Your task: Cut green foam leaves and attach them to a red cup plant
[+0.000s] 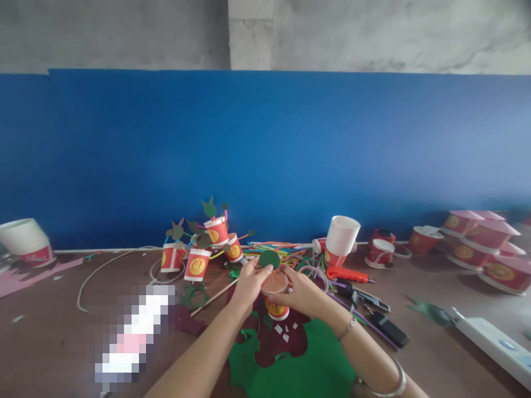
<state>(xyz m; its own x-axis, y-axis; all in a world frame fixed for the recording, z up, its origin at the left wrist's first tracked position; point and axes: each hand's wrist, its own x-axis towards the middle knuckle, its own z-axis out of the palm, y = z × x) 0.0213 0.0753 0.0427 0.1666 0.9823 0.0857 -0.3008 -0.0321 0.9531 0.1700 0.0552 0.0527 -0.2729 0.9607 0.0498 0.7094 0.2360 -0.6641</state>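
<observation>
A red paper cup (277,310) with a yellow emblem stands upright in the middle, between my two hands. My left hand (251,284) is closed on a dark green paper disc (269,259) above the cup's rim, its thumb on the disc's lower edge. My right hand (299,292) curves round the cup's right side, a ring on one finger. Something orange shows inside the cup below the disc. Under the cup lie dark maroon paper (292,338) with small white scraps and a green sheet (305,371).
Cups with green paper shapes (198,265) stand back left. Behind my hands lie colourful straws (277,245). To the right are stacked cups (341,237), an orange cutter (347,274), keys (389,327) and a white power strip (493,345). A blue panel (265,155) rises behind.
</observation>
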